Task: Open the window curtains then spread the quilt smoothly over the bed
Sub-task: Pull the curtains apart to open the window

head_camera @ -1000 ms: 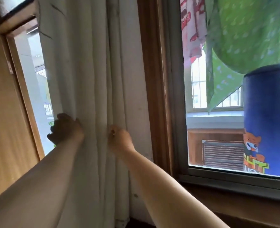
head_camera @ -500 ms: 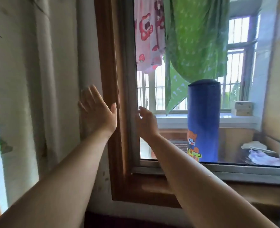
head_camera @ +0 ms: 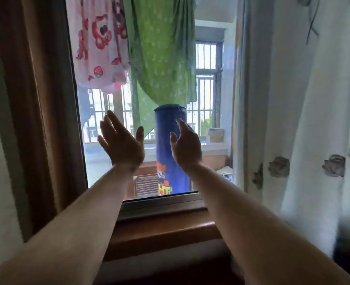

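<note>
white curtain [head_camera: 305, 112] perhaps touches wooden sill [head_camera: 165, 229]

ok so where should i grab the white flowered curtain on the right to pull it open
The white curtain hangs in long upright folds, so probably pinch its inner vertical edge, coming from the window side with the open right hand. That free edge should gather the folds sideways.
</note>
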Demonstrator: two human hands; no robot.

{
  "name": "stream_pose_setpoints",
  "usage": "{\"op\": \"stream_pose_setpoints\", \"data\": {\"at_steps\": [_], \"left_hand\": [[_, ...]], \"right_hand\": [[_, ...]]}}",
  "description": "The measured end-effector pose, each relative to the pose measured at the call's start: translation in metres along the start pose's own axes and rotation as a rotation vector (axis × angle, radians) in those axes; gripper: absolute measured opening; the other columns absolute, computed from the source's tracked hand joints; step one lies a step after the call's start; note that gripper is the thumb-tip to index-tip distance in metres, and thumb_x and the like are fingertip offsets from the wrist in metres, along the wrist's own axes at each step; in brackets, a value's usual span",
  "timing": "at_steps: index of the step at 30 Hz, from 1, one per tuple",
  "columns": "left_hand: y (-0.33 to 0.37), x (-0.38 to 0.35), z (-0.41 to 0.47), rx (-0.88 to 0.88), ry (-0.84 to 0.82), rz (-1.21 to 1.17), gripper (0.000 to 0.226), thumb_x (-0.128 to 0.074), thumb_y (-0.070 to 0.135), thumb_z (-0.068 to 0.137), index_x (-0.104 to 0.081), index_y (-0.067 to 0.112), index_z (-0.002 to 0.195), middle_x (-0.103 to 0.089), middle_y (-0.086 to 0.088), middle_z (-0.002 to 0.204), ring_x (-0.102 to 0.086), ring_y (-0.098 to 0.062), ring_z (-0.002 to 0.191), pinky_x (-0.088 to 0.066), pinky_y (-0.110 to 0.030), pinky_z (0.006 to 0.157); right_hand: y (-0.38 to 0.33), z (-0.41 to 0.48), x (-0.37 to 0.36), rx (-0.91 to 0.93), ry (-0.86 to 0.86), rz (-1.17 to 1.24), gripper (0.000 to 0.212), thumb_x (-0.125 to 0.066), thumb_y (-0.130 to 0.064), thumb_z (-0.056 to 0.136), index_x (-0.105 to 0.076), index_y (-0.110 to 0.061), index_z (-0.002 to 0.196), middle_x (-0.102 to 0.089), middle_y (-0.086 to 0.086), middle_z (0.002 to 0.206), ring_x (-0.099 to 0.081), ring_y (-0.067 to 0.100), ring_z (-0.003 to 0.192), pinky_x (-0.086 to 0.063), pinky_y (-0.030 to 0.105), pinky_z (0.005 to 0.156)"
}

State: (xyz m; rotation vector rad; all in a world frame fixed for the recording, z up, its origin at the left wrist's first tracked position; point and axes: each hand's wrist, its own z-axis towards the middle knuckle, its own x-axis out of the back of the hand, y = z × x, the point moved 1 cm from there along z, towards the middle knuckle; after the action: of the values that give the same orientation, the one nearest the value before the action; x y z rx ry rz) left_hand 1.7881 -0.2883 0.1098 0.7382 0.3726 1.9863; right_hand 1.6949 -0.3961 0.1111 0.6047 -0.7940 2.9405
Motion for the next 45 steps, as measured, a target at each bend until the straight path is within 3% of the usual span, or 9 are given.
{"op": "stream_pose_setpoints", "data": {"at_steps": [9,13,17,21,27,29,32,36,45], "left_hand": [[0.092,-0.049,-0.039,0.019,-0.194,-0.323,0.087,-0.043,0.052,0.093,0.005,0.009,0.151,-0.004,-0.012,0.160,-0.002,-0.024,0.147,-0.002,-0.043,0.118],[0.134,-0.072,-0.055,-0.026,-0.353,-0.458,0.095,-0.046,0.057,0.090,0.006,0.007,0.151,-0.001,-0.011,0.160,-0.001,-0.024,0.147,-0.001,-0.042,0.119],[0.169,-0.090,-0.077,-0.044,-0.518,-0.559,0.102,-0.050,0.061,0.086,0.008,0.006,0.150,0.001,-0.011,0.160,0.000,-0.024,0.147,-0.001,-0.043,0.119],[0.198,-0.111,-0.097,-0.003,-0.653,-0.630,0.114,-0.058,0.062,0.079,0.012,0.007,0.149,0.003,-0.015,0.159,0.000,-0.031,0.147,-0.006,-0.048,0.119],[0.225,-0.151,-0.105,0.033,-0.706,-0.665,0.127,-0.071,0.057,0.071,0.014,0.003,0.148,-0.007,-0.018,0.158,-0.013,-0.036,0.144,-0.021,-0.052,0.116],[0.236,-0.163,-0.106,0.071,-0.702,-0.690,0.121,-0.074,0.051,0.073,0.008,0.001,0.148,-0.022,-0.021,0.152,-0.030,-0.039,0.137,-0.033,-0.052,0.110],[0.249,-0.182,-0.106,0.127,-0.640,-0.732,0.085,-0.073,0.037,0.079,-0.023,-0.003,0.134,-0.051,-0.024,0.125,-0.053,-0.041,0.113,-0.048,-0.049,0.093],[0.266,-0.201,-0.106,0.124,-0.566,-0.671,0.061,-0.067,0.035,0.086,-0.042,-0.007,0.123,-0.059,-0.026,0.114,-0.058,-0.040,0.102,-0.049,-0.046,0.085],[0.315,-0.245,-0.120,0.124,-0.671,-0.660,0.081,-0.077,0.052,0.068,-0.049,-0.003,0.120,-0.064,-0.019,0.106,-0.063,-0.035,0.094,-0.054,-0.045,0.081]], "right_hand": [[0.067,0.006,0.086,0.097,0.304,-0.190,0.045,-0.055,-0.007,0.090,-0.049,-0.001,0.134,-0.056,0.015,0.133,-0.053,0.028,0.124,-0.037,0.031,0.106],[0.105,0.004,0.128,0.069,0.408,-0.300,0.044,-0.054,-0.013,0.094,-0.046,-0.005,0.137,-0.055,0.012,0.136,-0.052,0.025,0.127,-0.040,0.032,0.108],[0.143,0.002,0.163,-0.044,0.374,-0.367,0.048,-0.049,-0.020,0.097,-0.039,-0.008,0.142,-0.047,0.008,0.143,-0.043,0.022,0.133,-0.032,0.029,0.111],[0.184,0.000,0.192,-0.206,0.282,-0.411,0.056,-0.048,-0.024,0.097,-0.028,-0.009,0.148,-0.036,0.008,0.151,-0.034,0.023,0.139,-0.028,0.034,0.115],[0.240,0.001,0.225,-0.390,0.204,-0.404,0.062,-0.047,-0.025,0.097,-0.018,-0.009,0.150,-0.025,0.009,0.155,-0.024,0.023,0.143,-0.021,0.034,0.118],[0.259,0.002,0.235,-0.438,0.192,-0.399,0.063,-0.048,-0.025,0.097,-0.018,-0.009,0.150,-0.025,0.008,0.156,-0.024,0.023,0.143,-0.022,0.035,0.117],[0.286,0.004,0.247,-0.480,0.180,-0.387,0.065,-0.050,-0.025,0.096,-0.018,-0.008,0.150,-0.026,0.009,0.155,-0.025,0.025,0.143,-0.024,0.036,0.116],[0.318,0.009,0.261,-0.530,0.159,-0.482,0.062,-0.051,-0.028,0.094,-0.023,-0.007,0.145,-0.036,0.009,0.147,-0.030,0.032,0.134,-0.032,0.039,0.108],[0.380,0.028,0.284,-0.724,0.132,-0.429,0.055,-0.060,-0.036,0.085,-0.035,-0.010,0.127,-0.047,0.006,0.132,-0.041,0.034,0.117,-0.040,0.036,0.088]]}}
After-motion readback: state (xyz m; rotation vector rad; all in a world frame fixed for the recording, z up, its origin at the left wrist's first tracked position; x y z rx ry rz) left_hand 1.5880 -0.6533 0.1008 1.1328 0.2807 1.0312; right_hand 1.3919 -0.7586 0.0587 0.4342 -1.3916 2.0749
